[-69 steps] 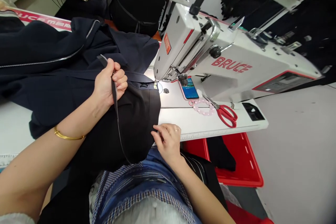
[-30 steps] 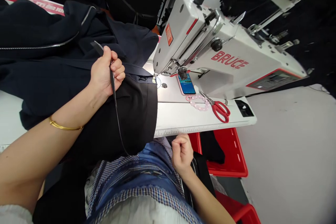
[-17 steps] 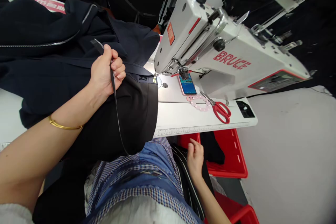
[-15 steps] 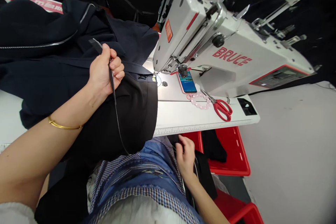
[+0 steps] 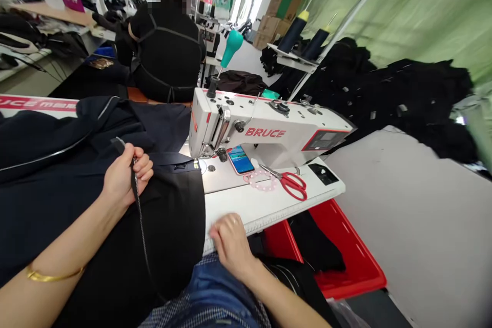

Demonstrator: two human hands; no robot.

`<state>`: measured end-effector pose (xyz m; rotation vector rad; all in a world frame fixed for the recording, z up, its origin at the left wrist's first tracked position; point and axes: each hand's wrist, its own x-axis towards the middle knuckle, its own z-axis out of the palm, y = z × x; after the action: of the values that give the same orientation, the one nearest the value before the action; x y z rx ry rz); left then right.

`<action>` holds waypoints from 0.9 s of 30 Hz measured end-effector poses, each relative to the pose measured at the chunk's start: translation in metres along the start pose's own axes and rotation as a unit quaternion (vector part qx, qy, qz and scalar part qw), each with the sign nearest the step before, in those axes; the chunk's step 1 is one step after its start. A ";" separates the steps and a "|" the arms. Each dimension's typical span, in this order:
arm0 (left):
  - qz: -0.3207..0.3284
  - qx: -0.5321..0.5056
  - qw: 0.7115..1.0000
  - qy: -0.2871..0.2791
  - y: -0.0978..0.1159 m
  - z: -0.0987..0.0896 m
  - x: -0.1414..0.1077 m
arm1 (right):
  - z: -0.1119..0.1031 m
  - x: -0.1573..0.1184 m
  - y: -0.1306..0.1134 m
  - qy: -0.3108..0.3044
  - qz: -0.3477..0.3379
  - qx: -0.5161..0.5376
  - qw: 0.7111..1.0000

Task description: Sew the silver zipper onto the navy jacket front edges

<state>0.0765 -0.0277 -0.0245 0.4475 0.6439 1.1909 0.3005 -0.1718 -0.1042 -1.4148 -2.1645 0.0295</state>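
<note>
My left hand [image 5: 128, 174] is closed around a black zipper strip [image 5: 140, 225]. A short end sticks out above the fist, and the long part hangs down over the black fabric [image 5: 172, 225]. The fabric's dark waistband-like edge reaches under the needle area of the white sewing machine [image 5: 265, 130], with a small pale label [image 5: 196, 164] at that spot. Over the front edge of the white table, my right hand [image 5: 232, 243] has loosely bent, motion-smeared fingers; nothing can be made out in them. A navy garment with a metal zipper [image 5: 57, 154] lies to the left.
Red-handled scissors [image 5: 292, 184], a pink bead bracelet [image 5: 261, 181] and a phone [image 5: 241, 159] lie on the machine bed. Below the table's right end stands a red crate [image 5: 357, 256] with dark cloth. A person in black [image 5: 169, 51] sits beyond the table.
The view has tilted up, bringing the room behind into sight. My right hand has risen from beside my lap to the table's front edge. My left hand still grips the zipper strip.
</note>
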 end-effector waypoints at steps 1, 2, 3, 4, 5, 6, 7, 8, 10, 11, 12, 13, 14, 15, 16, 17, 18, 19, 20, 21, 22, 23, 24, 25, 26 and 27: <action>0.002 0.006 1.000 0.002 0.000 -0.001 0.000 | -0.005 -0.016 0.002 0.006 -0.010 0.016 1.000; 0.003 0.016 1.000 0.002 -0.002 -0.002 0.001 | -0.012 -0.030 0.006 0.009 -0.017 0.028 0.999; 0.003 0.032 0.999 0.001 -0.004 -0.003 0.001 | -0.019 -0.041 0.012 0.021 -0.027 0.035 0.999; 0.007 0.053 0.999 0.001 -0.006 -0.004 0.002 | -0.026 -0.048 0.020 0.033 -0.032 0.035 0.998; 0.012 0.078 0.997 0.002 -0.010 -0.006 0.003 | -0.034 -0.050 0.030 0.042 -0.034 0.025 0.998; 0.020 0.105 0.994 0.005 -0.014 -0.007 0.004 | -0.041 -0.047 0.042 0.050 -0.030 0.008 0.998; 0.026 0.132 0.991 0.010 -0.018 -0.008 0.004 | -0.048 -0.039 0.055 0.050 -0.024 -0.010 0.998; 0.029 0.157 0.987 0.016 -0.023 -0.009 0.005 | -0.054 -0.027 0.070 0.047 -0.014 -0.025 0.998; 0.036 0.201 0.978 0.035 -0.032 -0.009 0.007 | -0.063 0.008 0.100 0.033 0.006 -0.044 0.998; 0.039 0.220 0.974 0.044 -0.035 -0.008 0.008 | -0.064 0.028 0.114 0.022 0.018 -0.048 0.998; 0.043 0.236 0.969 0.053 -0.038 -0.007 0.008 | -0.065 0.049 0.128 -0.002 0.033 -0.056 0.998; 0.048 0.250 0.965 0.060 -0.040 -0.006 0.008 | -0.065 0.069 0.139 -0.039 0.037 -0.063 0.997; 0.052 0.259 0.962 0.064 -0.042 -0.005 0.008 | -0.063 0.088 0.150 -0.066 0.033 -0.065 0.995; 0.052 0.264 0.961 0.066 -0.043 -0.004 0.009 | -0.062 0.105 0.158 -0.091 0.027 -0.068 0.993; 0.051 0.264 0.961 0.070 -0.044 -0.004 0.009 | -0.060 0.119 0.166 -0.106 0.022 -0.071 0.992; 0.045 0.263 0.961 0.075 -0.044 -0.004 0.009 | -0.059 0.131 0.172 -0.110 0.021 -0.075 0.991; 0.038 0.262 0.961 0.081 -0.044 -0.004 0.009 | -0.058 0.140 0.178 -0.110 0.028 -0.083 0.990; 0.029 0.263 0.960 0.088 -0.044 -0.005 0.009 | -0.057 0.146 0.182 -0.107 0.038 -0.091 0.989; 0.018 0.268 0.959 0.096 -0.044 -0.005 0.010 | -0.056 0.151 0.186 -0.101 0.048 -0.098 0.989; 0.007 0.276 0.956 0.102 -0.044 -0.006 0.010 | -0.055 0.153 0.188 -0.096 0.057 -0.102 0.989; -0.002 0.288 0.952 0.105 -0.044 -0.006 0.011 | -0.053 0.153 0.190 -0.092 0.064 -0.104 0.988; -0.010 0.301 0.947 0.109 -0.044 -0.006 0.012 | -0.051 0.152 0.191 -0.090 0.069 -0.104 0.988; -0.017 0.313 0.943 0.113 -0.044 -0.006 0.012 | -0.048 0.150 0.192 -0.089 0.073 -0.103 0.988; -0.024 0.322 0.939 0.117 -0.044 -0.006 0.013 | -0.045 0.148 0.193 -0.088 0.075 -0.101 0.988; -0.031 0.329 0.936 0.120 -0.044 -0.006 0.014 | -0.042 0.147 0.194 -0.086 0.077 -0.100 0.988; -0.037 0.333 0.934 0.124 -0.044 -0.005 0.014 | -0.040 0.145 0.196 -0.081 0.079 -0.098 0.989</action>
<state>0.1071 -0.0282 -0.0595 0.8384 1.2846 0.9405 0.4408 0.0290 -0.0677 -1.7488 -2.2290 -0.0122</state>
